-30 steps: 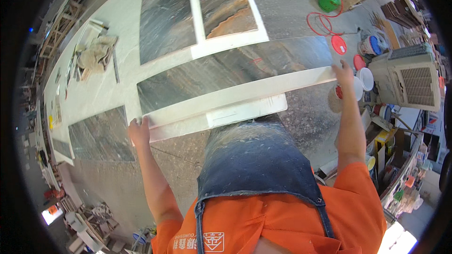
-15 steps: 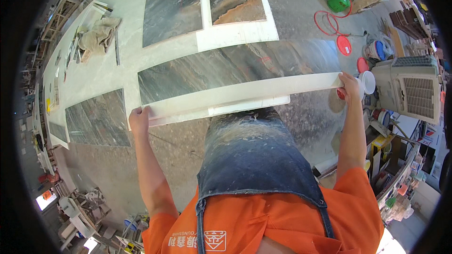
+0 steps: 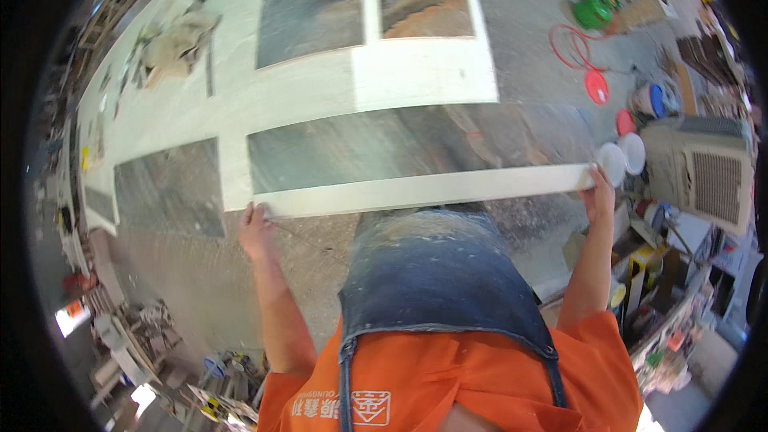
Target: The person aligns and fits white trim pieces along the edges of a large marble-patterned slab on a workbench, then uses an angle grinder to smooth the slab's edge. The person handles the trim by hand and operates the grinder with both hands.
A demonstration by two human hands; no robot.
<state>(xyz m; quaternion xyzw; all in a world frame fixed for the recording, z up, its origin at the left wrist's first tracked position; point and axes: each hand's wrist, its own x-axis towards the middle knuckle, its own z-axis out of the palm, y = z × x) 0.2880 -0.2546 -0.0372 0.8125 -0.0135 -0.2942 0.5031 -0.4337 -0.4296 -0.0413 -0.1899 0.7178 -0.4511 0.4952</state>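
A long dark marbled stone slab [image 3: 416,140], with a white strip [image 3: 432,191] along its near side, lies crosswise before my apron. My left hand [image 3: 256,228] grips the left end of the strip, fingers closed at its corner. At the other end my right hand [image 3: 598,194] has its thumb on top and its fingers curled at the edge. Whether strip and slab are one piece I cannot tell. Beyond them is a white board [image 3: 424,72] carrying marbled panels. The undersides of the slab and strip are hidden.
Another marbled panel [image 3: 170,188] lies at the left, and a crumpled cloth [image 3: 174,56] farther back. At the right stand a grey air cooler [image 3: 704,172], round white tubs [image 3: 632,154] and a green gas cylinder [image 3: 596,11] with a red hose [image 3: 572,46] on the floor.
The slab and strip have come nearer my body, baring more of the white board behind. A white piece seen below the strip is now out of sight. Both hands keep their grip.
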